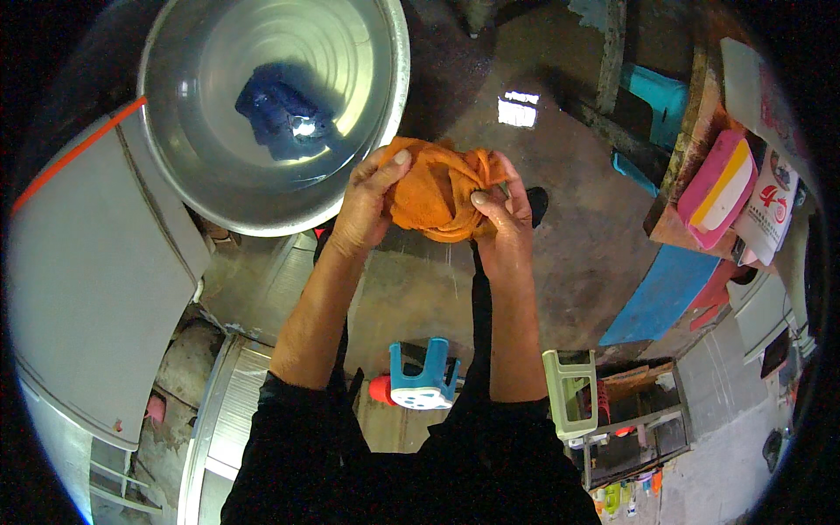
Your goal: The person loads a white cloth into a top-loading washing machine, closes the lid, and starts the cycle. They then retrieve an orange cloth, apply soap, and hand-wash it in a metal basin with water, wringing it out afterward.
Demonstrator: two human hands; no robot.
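Observation:
An orange cloth (426,190), bunched and wet, is held between my two hands. My left hand (367,197) grips its left side, thumb on top. My right hand (508,207) pinches the right side, with the thumb in front and fingers behind a fold. Thin streaks of water fall from the cloth's lower edge. Just beyond my left hand stands a large metal basin (279,223) holding water. A dark blue cloth (289,111) lies in that water, apart from my hands.
On the right, a wooden table (689,157) carries a pink container (712,184) and a printed bag (768,203). A pale appliance-like panel (92,262) stands at left. A blue stool (423,374) and a pale green stool (569,394) are on the near side. The concrete floor (577,275) looks wet.

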